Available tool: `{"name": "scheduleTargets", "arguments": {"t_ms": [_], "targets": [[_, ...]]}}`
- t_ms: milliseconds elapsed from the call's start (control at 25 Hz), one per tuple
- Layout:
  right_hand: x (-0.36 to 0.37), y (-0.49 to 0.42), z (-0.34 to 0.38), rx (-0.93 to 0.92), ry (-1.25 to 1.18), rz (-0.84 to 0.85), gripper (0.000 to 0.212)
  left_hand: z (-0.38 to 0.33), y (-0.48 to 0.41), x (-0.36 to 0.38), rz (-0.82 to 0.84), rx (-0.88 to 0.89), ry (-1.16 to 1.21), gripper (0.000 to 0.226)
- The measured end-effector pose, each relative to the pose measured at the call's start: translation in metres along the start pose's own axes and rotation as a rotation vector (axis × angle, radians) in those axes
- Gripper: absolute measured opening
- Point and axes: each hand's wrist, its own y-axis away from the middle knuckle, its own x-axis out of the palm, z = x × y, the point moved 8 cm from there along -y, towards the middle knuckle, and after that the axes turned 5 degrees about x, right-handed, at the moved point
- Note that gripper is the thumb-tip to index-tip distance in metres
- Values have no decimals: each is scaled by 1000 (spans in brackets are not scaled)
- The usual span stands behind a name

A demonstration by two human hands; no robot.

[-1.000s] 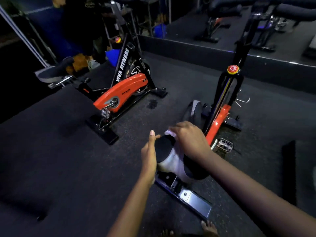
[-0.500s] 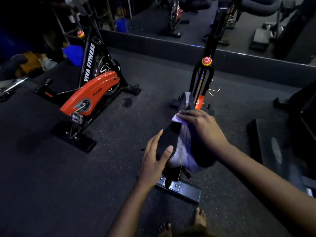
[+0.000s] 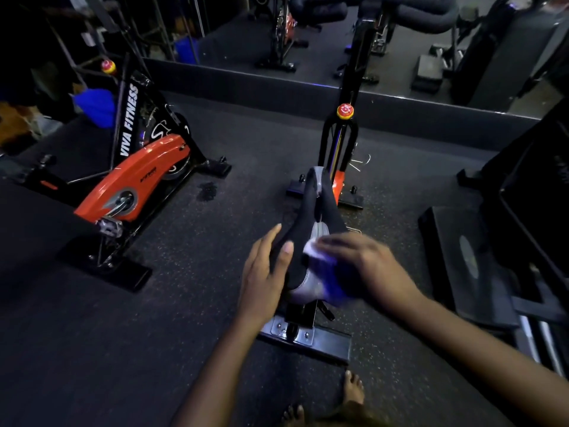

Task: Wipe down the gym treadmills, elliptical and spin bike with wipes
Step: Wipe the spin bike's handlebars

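Head view showed the spin bike saddle [image 3: 311,217] directly below the person, on the nearer spin bike [image 3: 340,140]. The right hand [image 3: 366,266] pressed a wipe [image 3: 314,251] flat on the saddle's rear, fingers spread over it. The left hand [image 3: 264,272] lay open against the saddle's left flank, steadying it. Saddle wiping was judged in progress; the next stroke should run toward the nose.

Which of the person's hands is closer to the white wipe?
Right. The right hand presses the wipe on the saddle; the left hand rests open against the saddle's left side.
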Motion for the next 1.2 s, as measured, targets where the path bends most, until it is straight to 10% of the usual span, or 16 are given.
{"name": "scheduleTargets", "arguments": {"t_ms": [760, 1200], "targets": [[10, -107, -55, -92, 171, -40, 32, -21, -23, 33, 203, 52, -670, 69], [25, -64, -38, -162, 12, 41, 37, -18, -24, 28, 140, 62, -657, 127]]}}
